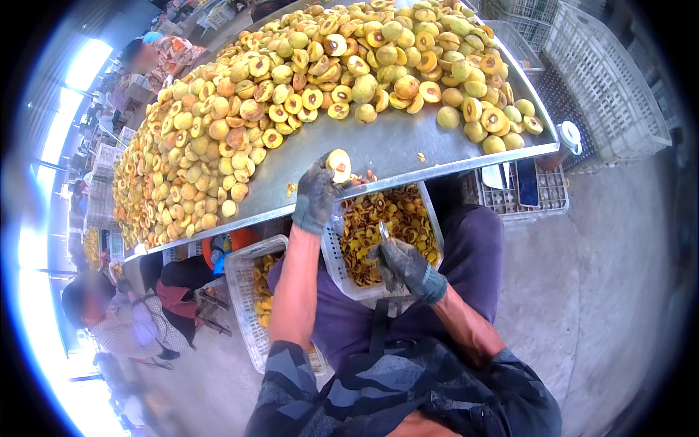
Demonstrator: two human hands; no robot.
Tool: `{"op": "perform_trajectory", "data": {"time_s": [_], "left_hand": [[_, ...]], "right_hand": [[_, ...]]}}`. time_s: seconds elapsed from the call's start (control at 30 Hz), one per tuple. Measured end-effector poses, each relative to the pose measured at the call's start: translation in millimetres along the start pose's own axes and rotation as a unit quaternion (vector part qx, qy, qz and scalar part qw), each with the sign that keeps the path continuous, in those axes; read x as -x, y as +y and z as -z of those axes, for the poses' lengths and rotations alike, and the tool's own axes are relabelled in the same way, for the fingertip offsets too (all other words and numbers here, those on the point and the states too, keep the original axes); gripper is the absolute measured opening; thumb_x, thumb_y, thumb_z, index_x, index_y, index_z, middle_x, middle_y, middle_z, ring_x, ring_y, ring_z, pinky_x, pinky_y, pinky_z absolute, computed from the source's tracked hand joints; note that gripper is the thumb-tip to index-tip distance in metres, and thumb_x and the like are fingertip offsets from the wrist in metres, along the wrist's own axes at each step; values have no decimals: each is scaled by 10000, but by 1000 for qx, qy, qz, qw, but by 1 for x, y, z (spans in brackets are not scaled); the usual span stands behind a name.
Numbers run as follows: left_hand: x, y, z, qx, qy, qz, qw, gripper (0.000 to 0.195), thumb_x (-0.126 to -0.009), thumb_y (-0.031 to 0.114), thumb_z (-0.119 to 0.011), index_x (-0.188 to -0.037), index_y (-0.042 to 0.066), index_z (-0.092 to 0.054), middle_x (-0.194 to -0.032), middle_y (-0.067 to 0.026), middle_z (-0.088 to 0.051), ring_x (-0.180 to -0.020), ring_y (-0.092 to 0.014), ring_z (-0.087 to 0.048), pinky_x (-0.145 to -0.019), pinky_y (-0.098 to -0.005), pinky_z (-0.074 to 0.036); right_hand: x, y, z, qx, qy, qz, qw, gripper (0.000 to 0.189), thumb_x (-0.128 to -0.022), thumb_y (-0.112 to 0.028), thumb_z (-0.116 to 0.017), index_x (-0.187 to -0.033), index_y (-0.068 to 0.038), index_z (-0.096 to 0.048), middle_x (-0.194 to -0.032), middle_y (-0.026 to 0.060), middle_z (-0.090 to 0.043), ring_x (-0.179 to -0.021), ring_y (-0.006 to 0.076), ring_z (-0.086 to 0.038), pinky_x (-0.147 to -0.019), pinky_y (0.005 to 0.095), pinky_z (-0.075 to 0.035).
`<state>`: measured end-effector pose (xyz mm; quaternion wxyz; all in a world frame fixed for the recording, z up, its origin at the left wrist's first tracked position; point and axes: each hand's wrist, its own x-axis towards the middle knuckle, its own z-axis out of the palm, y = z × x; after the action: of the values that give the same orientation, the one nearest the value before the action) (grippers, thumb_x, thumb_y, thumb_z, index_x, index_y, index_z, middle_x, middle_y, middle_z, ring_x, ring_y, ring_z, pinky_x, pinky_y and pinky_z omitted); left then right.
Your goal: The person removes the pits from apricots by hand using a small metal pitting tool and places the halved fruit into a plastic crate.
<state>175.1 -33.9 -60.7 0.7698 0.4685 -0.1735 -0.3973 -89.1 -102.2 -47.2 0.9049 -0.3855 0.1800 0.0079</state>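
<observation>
My left hand (318, 191), in a dark grey glove, holds a halved yellow stone fruit (338, 165) by the near edge of a metal-topped table (349, 136). The cut face shows a reddish-brown centre. In my gloved right hand (403, 265) is a small metal tool (384, 230), its shiny end showing past the fingers; the handle is hidden. That hand is over a white plastic crate (334, 257) between my knees, which holds many yellow and brown fruit pieces (360, 240). A large heap of halved fruit (327, 71) spreads over the table.
Another white crate (246, 306) with fruit pieces stands left of my legs. A phone (528, 183) lies on an upturned-looking crate (557, 191) at right, near a lidded jug (569, 136). Large crates (606, 82) stand behind. One person (136, 328) sits at lower left, another (169, 57) across the table.
</observation>
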Motion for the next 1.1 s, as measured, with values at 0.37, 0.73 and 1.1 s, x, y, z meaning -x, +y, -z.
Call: {"op": "perform_trajectory", "data": {"time_s": [0.37, 0.73, 1.1], "left_hand": [[121, -2, -114, -123, -14, -88, 988, 669, -892, 317, -706, -1388, -54, -454, -1343, -149, -546, -1193, -220, -586, -1021, -344, -497], [128, -17, -127, -6, 33, -96, 995, 285, -1001, 180, -551, -1219, -4, -536, -1105, -129, -632, -1006, -218, -654, -887, -323, -556], [129, -11, -153, 31, 113, -77, 990, 477, -1056, 424, -390, -1140, 12, -614, -1039, -118, -684, -893, -180, -666, -775, -301, -570]], "right_hand": [[13, -7, -18, 216, 112, 129, 961, 312, -1064, -288, -481, -975, -16, -607, -656, 29, -520, -614, 91, -498, -552, 295, -426], [21, 4, -27, 273, 128, 235, 924, 322, -1062, -266, -475, -1007, 26, -600, -713, 124, -589, -652, 131, -536, -605, 340, -465], [19, 5, -28, 225, 118, 218, 943, 350, -1060, -270, -478, -1008, 56, -594, -720, 145, -594, -675, 158, -561, -624, 348, -474]]}}
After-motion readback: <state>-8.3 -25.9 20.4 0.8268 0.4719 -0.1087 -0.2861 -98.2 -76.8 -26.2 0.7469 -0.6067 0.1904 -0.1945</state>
